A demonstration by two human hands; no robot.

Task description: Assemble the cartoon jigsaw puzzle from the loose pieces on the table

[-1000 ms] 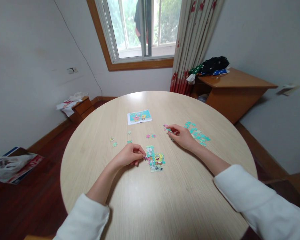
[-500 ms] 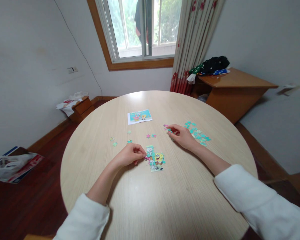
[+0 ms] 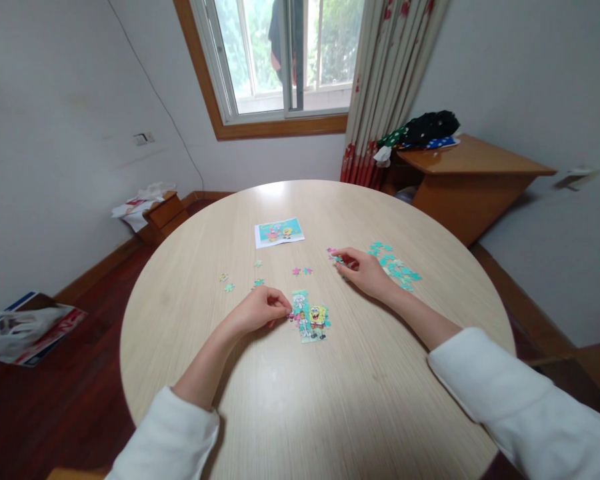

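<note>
My left hand [image 3: 263,311] is closed in a pinch on a small pink puzzle piece [image 3: 291,316], right at the left edge of a partly joined jigsaw puzzle [image 3: 310,320]. That joined part shows a yellow square cartoon figure beside a pale, long-nosed one. Farther right and back, my right hand [image 3: 363,270] rests low over the table, thumb and fingertips curled about a teal puzzle piece [image 3: 337,259]. Pink bits [image 3: 331,251] peek out past those fingertips. Under the right palm the view is blocked.
A printed reference picture [image 3: 280,233] lies toward the back of the round table [image 3: 320,413]. Loose teal pieces [image 3: 400,270] are heaped beyond my right hand. Two pink-and-teal pieces [image 3: 303,271] lie mid-table, and several others [image 3: 229,287] are scattered on the left.
</note>
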